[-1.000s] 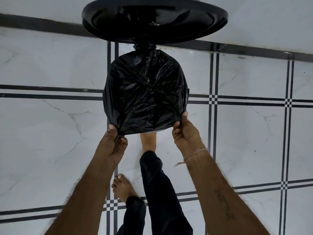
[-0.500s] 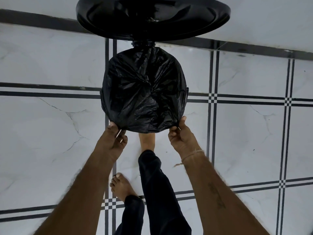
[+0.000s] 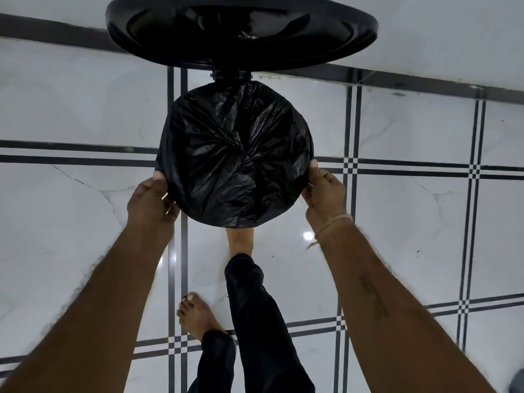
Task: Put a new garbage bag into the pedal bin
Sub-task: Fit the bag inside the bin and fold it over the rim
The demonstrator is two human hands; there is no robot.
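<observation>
Black bag (image 3: 235, 157) covers the pedal bin (image 3: 241, 32); my left hand (image 3: 150, 199) and right hand (image 3: 323, 194) grip its edge to fit it.

**Black Things on a White Floor**

The garbage bag (image 3: 235, 154) is seen to be shiny black. The lid (image 3: 241, 29) is coloured black too. The floor (image 3: 71, 222) is patterned in white with thin grey veins and is crossed by black double lines. Black trousers (image 3: 255, 321) are worn.

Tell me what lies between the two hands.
In the head view, the black bag, spread out round, fills the whole stretch; the left hand and right hand each grip its edge.
</observation>
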